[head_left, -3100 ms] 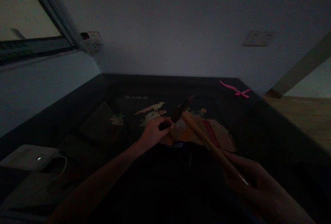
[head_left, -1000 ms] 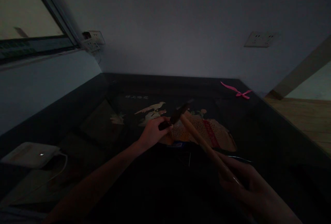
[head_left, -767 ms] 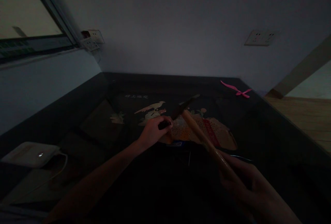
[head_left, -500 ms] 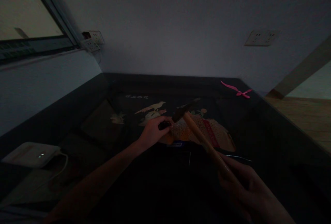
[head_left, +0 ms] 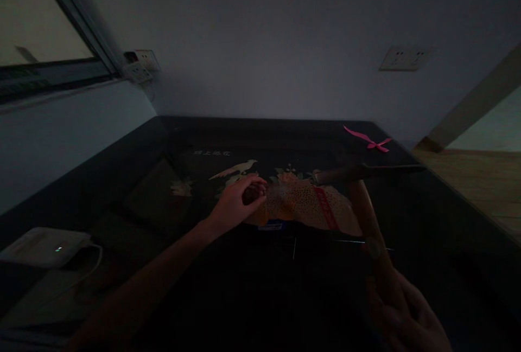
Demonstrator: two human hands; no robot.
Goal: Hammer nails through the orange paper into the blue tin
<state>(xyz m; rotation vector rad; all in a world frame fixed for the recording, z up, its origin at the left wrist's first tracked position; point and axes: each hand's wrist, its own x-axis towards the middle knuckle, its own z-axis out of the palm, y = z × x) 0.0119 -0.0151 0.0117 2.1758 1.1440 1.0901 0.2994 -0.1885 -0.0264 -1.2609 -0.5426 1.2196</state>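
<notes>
My right hand (head_left: 407, 314) is wrapped round the wooden handle of a hammer (head_left: 370, 213). The hammer's dark metal head is raised to the right of my left hand. My left hand (head_left: 236, 203) rests low over the table with fingers and thumb curled round a small brown roundish thing (head_left: 253, 193), too dark to name exactly. Beside the left fingers lies a flat see-through bag (head_left: 303, 203) with a dotted pattern, orange patches and a red band. A blue label (head_left: 272, 226) shows at its near edge.
The dark glossy table (head_left: 260, 138) has a bird and flower picture on its top. A white device (head_left: 46, 246) with a cable lies at the left, a pink ribbon (head_left: 376, 145) at the back right. Wall sockets (head_left: 402, 59) sit behind.
The hammer has moved up and to the right, away from my left hand, and its head has swung round. My left hand stays in nearly the same place, still gripping the brown thing.
</notes>
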